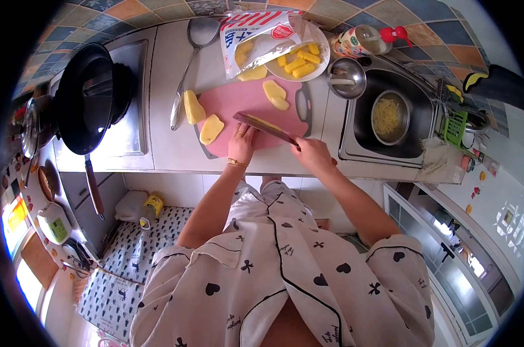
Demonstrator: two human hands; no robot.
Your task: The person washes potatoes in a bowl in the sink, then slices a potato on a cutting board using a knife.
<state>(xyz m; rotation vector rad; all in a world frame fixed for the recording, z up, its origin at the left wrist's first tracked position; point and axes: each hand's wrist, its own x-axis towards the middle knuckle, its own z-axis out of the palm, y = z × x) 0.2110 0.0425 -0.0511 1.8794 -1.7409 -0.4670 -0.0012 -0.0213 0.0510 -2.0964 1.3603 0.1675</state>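
Observation:
My right hand is wrapped round the handle of a knife, whose blade lies across the pink cutting board. A strip of pale yellow potato shows along the far side of the blade. My left hand rests on the board's near edge, fingertips bent down just left of the blade; whatever lies under them is hidden. Potato pieces lie on the board at the left, and others at the upper right. A taller piece sits at the board's left edge.
Behind the board are an open bag and a plate of yellow sticks. A ladle lies left. Right are a steel bowl, a bottle and a sink holding a bowl of shreds. A black pan stands far left.

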